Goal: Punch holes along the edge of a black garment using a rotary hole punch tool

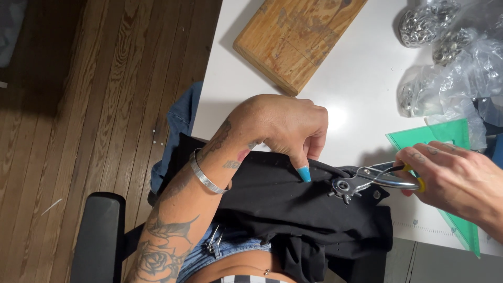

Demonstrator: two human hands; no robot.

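A black garment point(293, 209) lies over the near edge of the white table point(361, 89) and down onto my lap. My left hand point(283, 126) presses its upper edge to the table, one finger with a blue nail pointing down on the cloth. My right hand point(456, 181) grips the handles of a metal rotary hole punch point(361, 181). The punch's wheel head sits on the black cloth just right of my left finger.
A wooden block point(293, 36) lies at the table's far side. Clear plastic bags of small metal parts point(450, 47) sit at the far right. A green transparent triangle ruler point(450, 173) lies under my right hand. A wood floor point(105, 105) and black chair arm point(99, 236) are to the left.
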